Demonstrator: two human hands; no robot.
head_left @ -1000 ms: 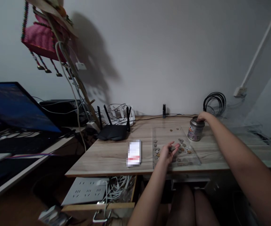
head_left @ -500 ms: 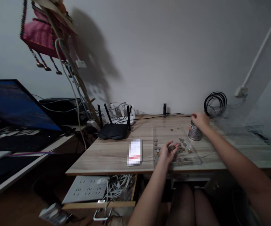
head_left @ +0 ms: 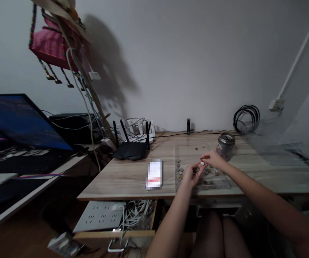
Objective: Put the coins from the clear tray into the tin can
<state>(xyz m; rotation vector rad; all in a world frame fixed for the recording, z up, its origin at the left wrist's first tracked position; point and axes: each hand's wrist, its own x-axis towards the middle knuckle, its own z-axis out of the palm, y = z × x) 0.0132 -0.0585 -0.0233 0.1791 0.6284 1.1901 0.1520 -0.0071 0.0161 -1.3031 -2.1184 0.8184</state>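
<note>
My left hand (head_left: 192,176) is cupped palm up over a clear plastic tray (head_left: 176,152), with coins (head_left: 196,170) lying in its palm. Fingers and thumb of my right hand (head_left: 213,160) are pinched together just above the left fingertips, around a bright coin (head_left: 202,163). Whether the left fingertips touch that coin too, I cannot tell. Loose coins (head_left: 180,172) are spread in the tray, partly hidden by my hands. Behind my right hand stands a round printed tin (head_left: 225,147) with a slot in its metal lid.
A phone (head_left: 154,174) lies left of the tray, and a black router (head_left: 131,150) stands behind it. Toward the wall are a small dark bottle (head_left: 188,126) and a coiled black cable (head_left: 247,118). Below the desk edge, an open drawer (head_left: 114,234) holds cables and a power strip.
My right hand has come down from the tin's lid, toward the left, to the coins at my left hand. The tin's lid is now uncovered. My left hand has barely moved.
</note>
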